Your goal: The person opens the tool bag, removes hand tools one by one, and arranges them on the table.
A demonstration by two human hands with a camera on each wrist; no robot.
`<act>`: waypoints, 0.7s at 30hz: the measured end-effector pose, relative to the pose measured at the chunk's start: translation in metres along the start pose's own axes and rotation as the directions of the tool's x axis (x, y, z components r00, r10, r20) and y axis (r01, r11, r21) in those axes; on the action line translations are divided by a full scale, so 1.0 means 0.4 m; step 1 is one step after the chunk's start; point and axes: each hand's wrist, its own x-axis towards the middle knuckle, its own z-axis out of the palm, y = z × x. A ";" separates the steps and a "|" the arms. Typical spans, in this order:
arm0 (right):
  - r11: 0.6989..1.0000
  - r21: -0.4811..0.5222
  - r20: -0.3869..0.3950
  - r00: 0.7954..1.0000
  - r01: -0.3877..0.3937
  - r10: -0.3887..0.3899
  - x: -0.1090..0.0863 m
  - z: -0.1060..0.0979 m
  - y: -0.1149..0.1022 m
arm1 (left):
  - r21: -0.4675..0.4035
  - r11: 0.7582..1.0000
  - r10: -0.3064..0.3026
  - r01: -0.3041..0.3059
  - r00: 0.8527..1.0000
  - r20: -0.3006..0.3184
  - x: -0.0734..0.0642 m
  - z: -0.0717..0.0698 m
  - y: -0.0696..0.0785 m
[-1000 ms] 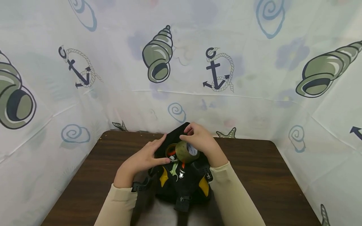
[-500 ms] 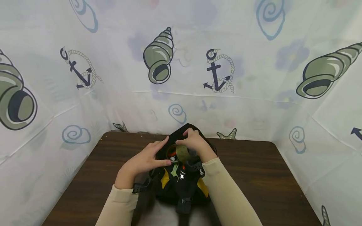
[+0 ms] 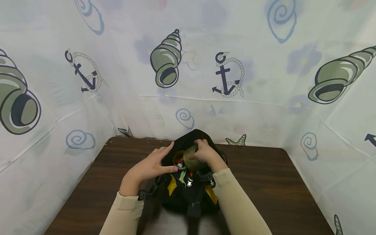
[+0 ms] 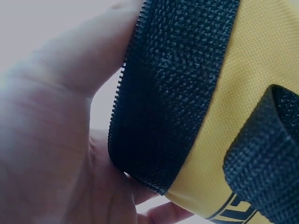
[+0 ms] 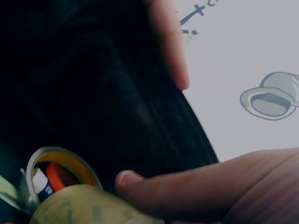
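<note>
1 black bag (image 3: 189, 195) with 2 yellow panels (image 3: 172, 185), mouth gaping, set on the desk (image 3: 273, 186) at the lower centre of the frame as I see it. 1 left hand (image 3: 151, 165), to the bag's left: grip wide, forefinger straight along the rim, thumb reaching over the opening; the left wrist view shows the toothed zip edge (image 4: 117, 100) running between thumb and fingers, with yellow cloth and a black strap (image 4: 266, 158) at right. 1 right hand (image 3: 208, 155), at the upper right of the bag: grip wide, 1 finger against the zipped rim, thumb at the tape roll; I cannot tell how the other fingers lie. 1 olive tape roll (image 3: 190, 162), tilted, in the bag's mouth just beside 1 ring-shaped roll (image 5: 79, 161), whose hollow shows an orange item (image 5: 60, 176) and a white item (image 5: 41, 183). 1 green item (image 3: 182, 177), below the rolls, its kind unclear. 2 cream sleeves (image 3: 124, 212), entering from the lower edge. 1 pale cloth (image 3: 264, 75) behind the desk, printed with shells, anchors and starfish, filling the upper frame.
</note>
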 end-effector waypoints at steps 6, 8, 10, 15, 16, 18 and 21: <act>1.000 0.011 0.003 1.000 -0.005 0.005 0.007 0.009 0.027 | -0.004 1.000 -0.005 0.005 1.000 -0.004 0.000 -0.001 -0.004; 0.999 0.029 0.008 1.000 -0.018 0.018 0.010 0.013 0.039 | -0.001 1.000 -0.009 0.009 1.000 -0.006 0.000 -0.001 -0.004; 0.999 0.041 0.010 1.000 -0.030 0.029 0.012 0.016 0.047 | 0.001 1.000 -0.013 0.013 1.000 -0.006 0.000 -0.001 -0.004; 0.995 0.089 0.023 0.999 -0.036 0.034 0.014 0.025 0.062 | 0.000 1.000 -0.023 0.023 1.000 -0.004 -0.001 -0.001 -0.005; 0.994 0.106 0.032 0.999 -0.039 0.036 0.013 0.026 0.064 | 0.000 1.000 -0.025 0.025 1.000 -0.003 -0.001 -0.001 -0.006; 0.988 0.144 0.051 0.998 -0.051 0.044 0.010 0.027 0.067 | -0.001 1.000 -0.027 0.027 1.000 -0.001 -0.002 -0.001 -0.006; 0.983 0.169 0.071 0.995 -0.077 0.066 0.006 0.028 0.070 | -0.003 1.000 -0.025 0.025 1.000 -0.001 -0.001 0.000 -0.005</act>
